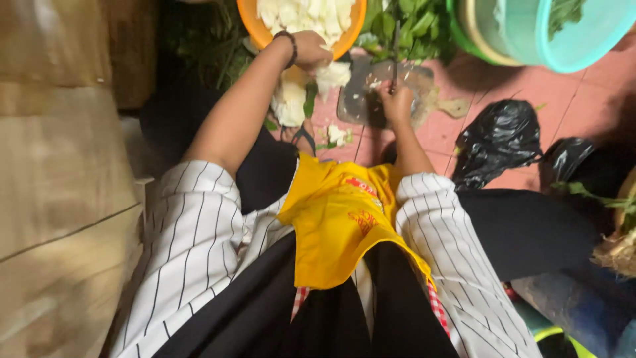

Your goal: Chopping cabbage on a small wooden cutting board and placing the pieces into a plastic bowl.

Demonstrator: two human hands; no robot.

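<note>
While right hand (pixel 396 103) grips knife (pixel 395 46), left hand (pixel 310 52) clutches white pieces (pixel 331 74)

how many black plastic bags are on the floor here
2. One black plastic bag lies on the red tiles right of the right hand; a second bag sits just beyond it, partly in shadow. More may be hidden.

A crumpled, glossy black plastic bag (pixel 495 142) lies on the pink tiled floor (pixel 583 99), with a second black plastic bag (pixel 568 159) just beside it.
</note>
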